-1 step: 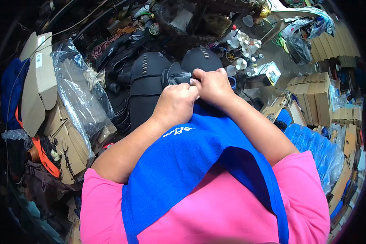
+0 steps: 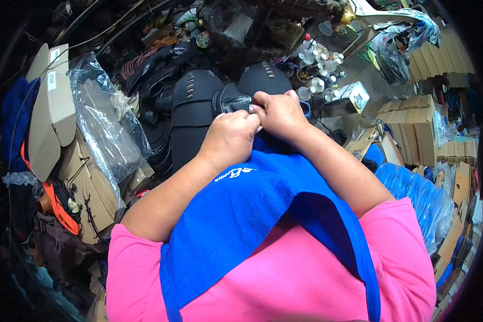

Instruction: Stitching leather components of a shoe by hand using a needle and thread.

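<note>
My left hand (image 2: 229,133) and my right hand (image 2: 280,114) meet above my lap, both with curled fingers. Between them is a small black piece (image 2: 232,99), smooth and curved like part of a shoe upper. Its near end goes in under the fingertips, so the exact grip there is hidden. Behind it are my knees in black trousers (image 2: 194,112) with ladder-like slits. A blue apron (image 2: 241,209) covers my front just below the hands.
Several black curved pieces (image 2: 145,75) are heaped left of my knees. Further left stand cardboard (image 2: 51,112) and a clear plastic bag (image 2: 110,118). White-capped bottles (image 2: 319,61) and a metal can (image 2: 354,96) stand at the far right, with stacked cardboard (image 2: 413,129) and blue plastic-wrapped material (image 2: 413,193) nearer.
</note>
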{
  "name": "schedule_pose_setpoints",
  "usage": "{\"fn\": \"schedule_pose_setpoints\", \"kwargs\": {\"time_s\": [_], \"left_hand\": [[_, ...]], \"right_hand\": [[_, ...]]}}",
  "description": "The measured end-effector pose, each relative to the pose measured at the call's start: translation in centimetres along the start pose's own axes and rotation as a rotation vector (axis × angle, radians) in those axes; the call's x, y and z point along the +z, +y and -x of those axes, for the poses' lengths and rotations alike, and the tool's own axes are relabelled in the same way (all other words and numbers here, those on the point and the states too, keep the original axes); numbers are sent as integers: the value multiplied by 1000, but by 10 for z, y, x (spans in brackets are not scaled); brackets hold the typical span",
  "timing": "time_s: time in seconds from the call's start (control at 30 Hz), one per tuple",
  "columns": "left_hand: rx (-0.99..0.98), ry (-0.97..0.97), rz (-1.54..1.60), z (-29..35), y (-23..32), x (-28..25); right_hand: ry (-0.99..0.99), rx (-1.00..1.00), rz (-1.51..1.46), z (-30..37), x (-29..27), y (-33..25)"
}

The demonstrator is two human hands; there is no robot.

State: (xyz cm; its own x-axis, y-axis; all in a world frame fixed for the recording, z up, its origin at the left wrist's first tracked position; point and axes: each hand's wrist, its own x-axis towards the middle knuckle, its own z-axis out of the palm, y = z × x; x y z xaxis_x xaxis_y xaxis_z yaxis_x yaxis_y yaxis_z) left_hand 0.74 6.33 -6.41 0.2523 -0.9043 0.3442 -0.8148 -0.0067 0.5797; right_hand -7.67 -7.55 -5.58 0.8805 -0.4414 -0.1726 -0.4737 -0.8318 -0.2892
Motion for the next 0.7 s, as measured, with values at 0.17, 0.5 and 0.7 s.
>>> {"fn": "schedule_pose_setpoints", "kwargs": {"time_s": [0.17,0.5,0.7], "left_hand": [[-13,-66,9,4,0,-5],[18,-72,22,-5,6,2],[-29,-135,0,-2,-3,-10]], "right_hand": [[-74,-43,-102,14,-18,8],[-3,66,20,9,-11,2],[-215,13,-110,-10,-25,11]]}}
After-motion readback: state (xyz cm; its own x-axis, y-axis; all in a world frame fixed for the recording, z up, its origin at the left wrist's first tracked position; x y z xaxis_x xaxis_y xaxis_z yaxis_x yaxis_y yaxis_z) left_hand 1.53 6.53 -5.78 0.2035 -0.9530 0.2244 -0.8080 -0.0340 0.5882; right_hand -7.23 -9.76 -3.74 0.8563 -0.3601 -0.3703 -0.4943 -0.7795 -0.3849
